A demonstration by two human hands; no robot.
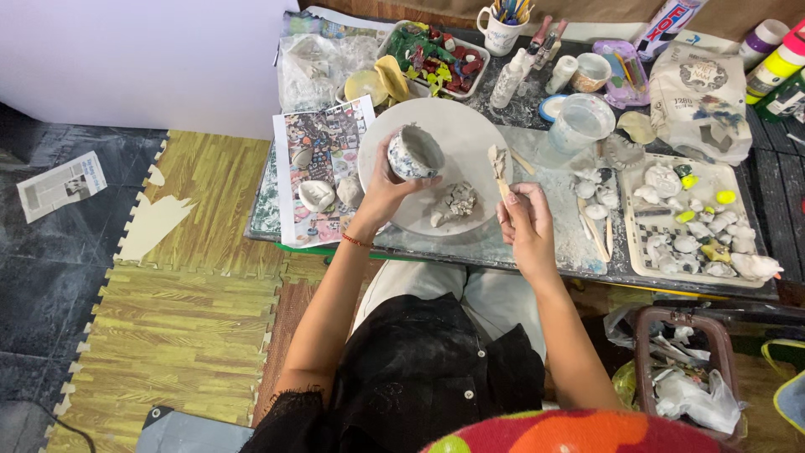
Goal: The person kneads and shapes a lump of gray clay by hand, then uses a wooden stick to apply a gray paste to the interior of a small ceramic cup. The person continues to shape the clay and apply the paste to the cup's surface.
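Your left hand (387, 186) cups the bowl (414, 153) over the plate (470, 126) while your right hand (524, 220) pinches a clay-loaded stick (501, 168): you're mid-lining, so next spread it gently inside.

- The dark surface (537, 243) is smeared with pale clay.
- A round white board (470, 126) lies at its middle.
- A printed sheet (323, 159) lies left.
- A white tray (641, 260) sits right.
- A clear cup (580, 123) stands farther back.

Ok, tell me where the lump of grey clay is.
In the head view the lump of grey clay lies on the round white board, between the left hand holding the small bowl and the right hand.
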